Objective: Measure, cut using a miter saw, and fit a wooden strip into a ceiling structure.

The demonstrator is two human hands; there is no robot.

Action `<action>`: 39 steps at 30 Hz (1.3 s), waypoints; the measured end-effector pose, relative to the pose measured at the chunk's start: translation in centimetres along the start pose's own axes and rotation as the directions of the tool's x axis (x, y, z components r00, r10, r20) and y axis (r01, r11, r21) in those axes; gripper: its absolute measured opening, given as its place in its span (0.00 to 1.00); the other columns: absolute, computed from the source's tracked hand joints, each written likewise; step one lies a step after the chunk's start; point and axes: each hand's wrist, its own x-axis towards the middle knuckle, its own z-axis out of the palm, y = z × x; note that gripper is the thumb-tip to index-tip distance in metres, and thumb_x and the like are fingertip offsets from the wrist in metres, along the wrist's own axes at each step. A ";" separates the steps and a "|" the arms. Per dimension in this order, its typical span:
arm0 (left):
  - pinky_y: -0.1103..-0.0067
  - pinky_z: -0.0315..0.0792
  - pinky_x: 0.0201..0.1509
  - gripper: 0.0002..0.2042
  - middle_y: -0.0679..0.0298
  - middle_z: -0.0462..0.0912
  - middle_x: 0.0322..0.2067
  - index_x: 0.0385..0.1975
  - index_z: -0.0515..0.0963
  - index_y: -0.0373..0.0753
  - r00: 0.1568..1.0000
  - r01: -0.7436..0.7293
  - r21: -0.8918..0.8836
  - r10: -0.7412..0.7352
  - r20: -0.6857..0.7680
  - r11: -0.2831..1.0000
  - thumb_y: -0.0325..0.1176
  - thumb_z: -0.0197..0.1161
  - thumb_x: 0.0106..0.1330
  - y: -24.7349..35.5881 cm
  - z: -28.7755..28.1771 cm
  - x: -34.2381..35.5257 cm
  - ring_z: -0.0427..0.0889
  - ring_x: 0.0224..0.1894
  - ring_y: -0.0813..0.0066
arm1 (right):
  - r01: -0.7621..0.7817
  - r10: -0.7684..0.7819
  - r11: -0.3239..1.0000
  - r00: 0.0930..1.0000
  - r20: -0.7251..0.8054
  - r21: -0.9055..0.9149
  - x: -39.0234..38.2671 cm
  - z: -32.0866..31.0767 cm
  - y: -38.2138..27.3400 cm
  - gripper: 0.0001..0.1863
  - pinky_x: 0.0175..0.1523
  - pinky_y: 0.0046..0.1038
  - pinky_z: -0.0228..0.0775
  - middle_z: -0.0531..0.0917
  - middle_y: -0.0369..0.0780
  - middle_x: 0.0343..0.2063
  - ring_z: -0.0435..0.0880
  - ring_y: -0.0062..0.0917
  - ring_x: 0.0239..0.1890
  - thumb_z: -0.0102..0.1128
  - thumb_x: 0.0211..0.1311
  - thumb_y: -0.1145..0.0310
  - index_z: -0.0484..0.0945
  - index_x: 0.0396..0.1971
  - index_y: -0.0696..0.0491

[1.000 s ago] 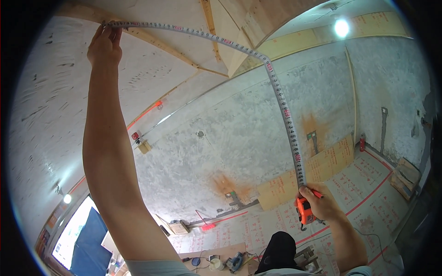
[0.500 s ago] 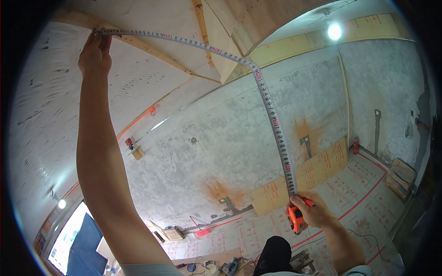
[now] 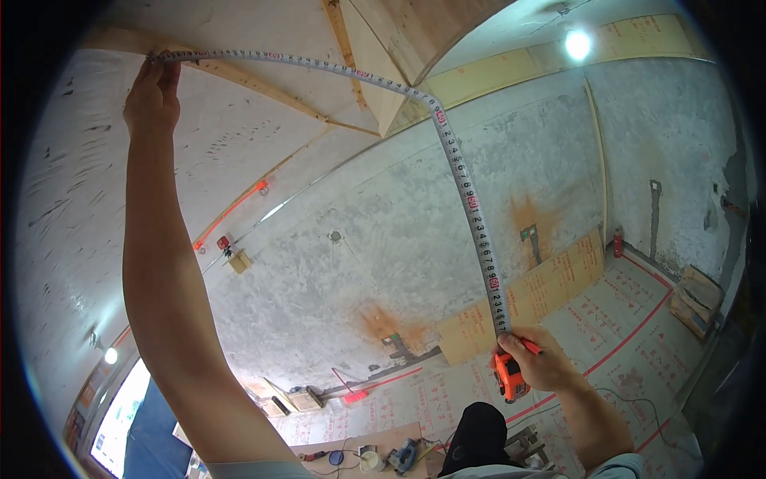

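Note:
My left hand (image 3: 155, 94) reaches up to a ceiling timber (image 3: 104, 38), its fingers pinched on the end of a steel tape measure (image 3: 485, 235). The blade runs rightward across the upper view, bends near the edge of the plywood framing (image 3: 367, 92), then drops steeply to my right hand (image 3: 538, 363). That hand grips the orange and black tape case (image 3: 511, 382) low at the right, along with a slim red stick, perhaps a pencil (image 3: 532, 346). My left forearm hides part of the wall behind it.
A bare grey wall (image 3: 375, 239) has boards (image 3: 558, 295) along its foot. The printed floor covering (image 3: 622, 335) carries a red fire extinguisher (image 3: 618, 243), stacked boards (image 3: 690, 303), a red broom (image 3: 355, 397), power tools (image 3: 403, 455) and cables. A bright bulb (image 3: 577, 45) hangs overhead.
The view has shifted a little leftward in the picture. My left hand with the tape end sits slightly farther left along the timber; my right hand still grips the case.

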 end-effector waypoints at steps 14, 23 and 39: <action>0.75 0.78 0.51 0.16 0.60 0.82 0.34 0.59 0.74 0.33 0.999 0.029 0.117 -0.030 0.012 0.993 0.29 0.58 0.73 0.6 1.9 -1.6 0.80 0.35 0.72 | -0.083 0.083 0.996 0.997 -0.002 0.013 -0.4 -0.5 -0.1 0.18 0.29 0.24 0.74 0.81 0.36 0.21 0.80 0.18 0.21 0.47 0.76 0.61 0.79 0.30 0.57; 0.75 0.78 0.48 0.11 0.62 0.83 0.34 0.49 0.81 0.35 0.987 0.022 0.093 -0.006 -0.162 0.995 0.23 0.58 0.70 1.3 2.2 -2.9 0.81 0.35 0.73 | -0.073 0.073 0.997 0.997 0.001 0.009 -0.2 0.9 0.0 0.18 0.35 0.23 0.74 0.83 0.36 0.26 0.80 0.18 0.28 0.46 0.77 0.62 0.80 0.33 0.59; 0.73 0.76 0.49 0.10 0.61 0.85 0.38 0.47 0.83 0.40 0.961 0.101 0.331 -0.007 -0.275 0.938 0.25 0.61 0.68 2.3 4.1 -3.8 0.84 0.40 0.72 | -0.046 0.046 0.999 0.999 0.019 0.019 0.2 0.5 0.4 0.19 0.35 0.25 0.77 0.85 0.44 0.28 0.84 0.23 0.28 0.44 0.78 0.63 0.79 0.35 0.62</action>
